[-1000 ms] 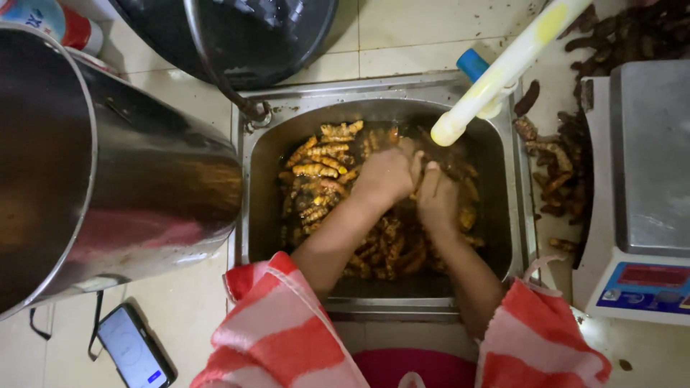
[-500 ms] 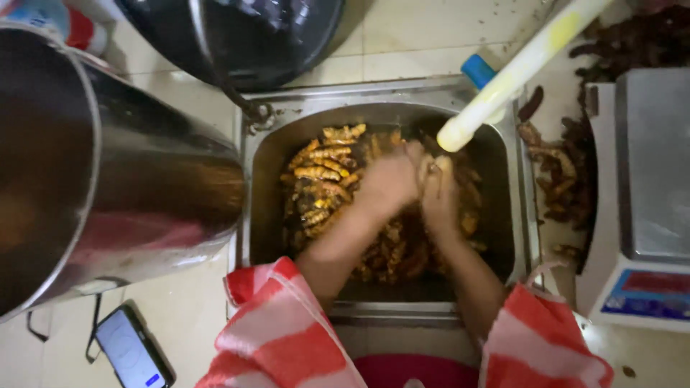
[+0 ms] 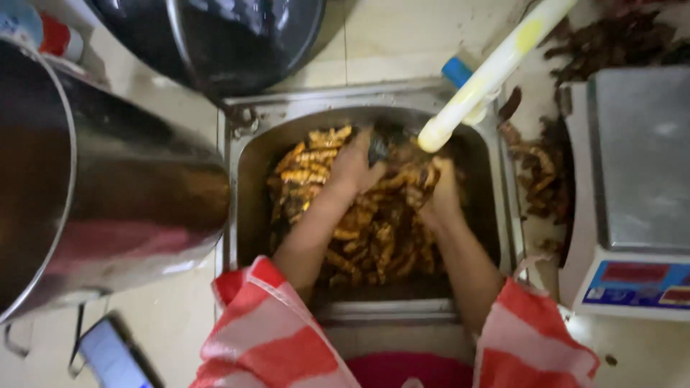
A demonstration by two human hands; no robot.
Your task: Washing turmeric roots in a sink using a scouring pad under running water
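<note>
- Landmark: steel sink [image 3: 237,172], seen from above, set into a pale tiled counter.
- Contents: a heap of orange-yellow knobbly roots [image 3: 374,230] fills the basin, piled thickest toward its far left corner.
- Left hand [image 3: 356,167]: down in the basin near its far wall, fingers curled over the roots (grip looks closed on a clump, though motion blur hides the fingertips).
- Right hand [image 3: 442,190]: in the basin's right half, just below the tap's end, fingers bent around some roots; cannot tell how tightly.
- Pale yellow tap spout [image 3: 489,75] slants in from beyond the sink's far right corner, its end over the basin between the two hands.
- Red-and-white striped sleeves [image 3: 266,330] cross the sink's near rim.
- Left of the sink: large steel pot [image 3: 108,208], touching its rim. Beyond the far rim: dark bucket [image 3: 215,36].
- Right of the sink: loose brown roots [image 3: 543,176] on the counter, then a weighing scale [image 3: 636,187].
- Near left of the sink: a phone [image 3: 115,356].
</note>
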